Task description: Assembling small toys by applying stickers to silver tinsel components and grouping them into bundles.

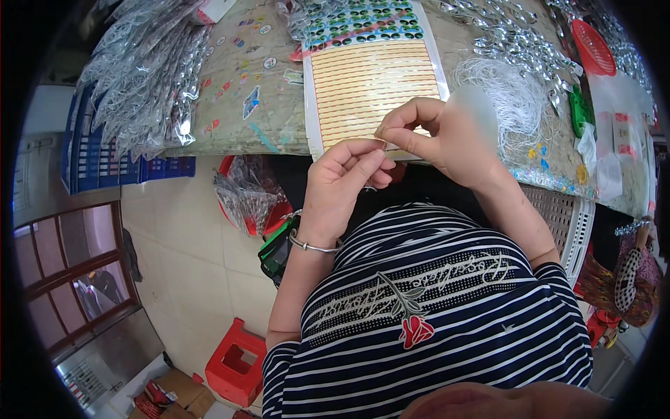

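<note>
Over the table's near edge, my left hand (352,167) and my right hand (447,136) meet with thumbs and fingertips pinched together. Something tiny is between the fingertips; I cannot make out what it is. Just beyond them lies a sheet of thin red-and-gold strip stickers (373,87), and my right fingers are over its lower part. Another sheet with rows of green and black oval stickers (363,24) is at its far end. A loose tangle of white string (513,98) sits to the right of my right hand.
Clear plastic packets (143,77) are heaped at the table's left, by a blue crate (112,153). Silvery packets (520,35), a red basket (593,47) and a green object (579,112) occupy the right. Below are a bag-filled red bin (255,199) and a red stool (234,363).
</note>
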Demonstrator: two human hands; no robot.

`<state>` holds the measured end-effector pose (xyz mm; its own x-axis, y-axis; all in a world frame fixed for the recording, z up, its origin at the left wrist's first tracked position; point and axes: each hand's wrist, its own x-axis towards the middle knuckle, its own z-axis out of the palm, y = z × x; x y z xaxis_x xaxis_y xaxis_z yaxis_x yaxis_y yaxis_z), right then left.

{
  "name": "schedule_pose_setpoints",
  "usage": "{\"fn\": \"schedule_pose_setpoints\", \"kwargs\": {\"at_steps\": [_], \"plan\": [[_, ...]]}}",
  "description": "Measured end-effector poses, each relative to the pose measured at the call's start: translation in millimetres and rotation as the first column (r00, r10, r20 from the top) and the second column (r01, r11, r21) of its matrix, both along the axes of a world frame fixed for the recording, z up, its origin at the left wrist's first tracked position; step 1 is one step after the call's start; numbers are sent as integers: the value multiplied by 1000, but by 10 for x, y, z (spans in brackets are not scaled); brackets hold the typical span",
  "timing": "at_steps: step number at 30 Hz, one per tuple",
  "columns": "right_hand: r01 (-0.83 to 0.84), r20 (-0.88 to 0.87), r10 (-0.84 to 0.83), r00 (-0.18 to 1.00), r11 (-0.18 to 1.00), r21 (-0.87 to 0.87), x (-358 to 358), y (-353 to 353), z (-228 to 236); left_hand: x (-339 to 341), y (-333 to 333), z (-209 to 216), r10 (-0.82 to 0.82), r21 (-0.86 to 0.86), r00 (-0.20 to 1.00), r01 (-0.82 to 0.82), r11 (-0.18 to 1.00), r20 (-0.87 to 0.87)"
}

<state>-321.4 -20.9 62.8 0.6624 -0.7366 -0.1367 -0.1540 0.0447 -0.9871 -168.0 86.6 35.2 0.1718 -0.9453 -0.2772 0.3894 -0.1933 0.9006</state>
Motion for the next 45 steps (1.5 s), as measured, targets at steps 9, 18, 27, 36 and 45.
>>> {"fn": "schedule_pose_setpoints", "kwargs": {"at_steps": [9,18,27,36,45], "plan": [[27,111,-50,993,980,199,-12,-21,-23,-26,-63,39,-30,33,999,30,999,-14],[-28,204,-19,979,974,227,-7,19,-87,-122,-174,92,190,-252,961,-137,958,200],[-6,84,-10,996,983,185,-37,12,24,-97,-157,147,205,-202,975,-185,962,82],[77,99,-56,993,972,-223,-82,25,73,-100,-129,155,94,-117,994,-86,989,64],[89,165,-74,983,993,-83,-101,-63,21,-87,-102,167,67,-84,984,-53,995,167]]}}
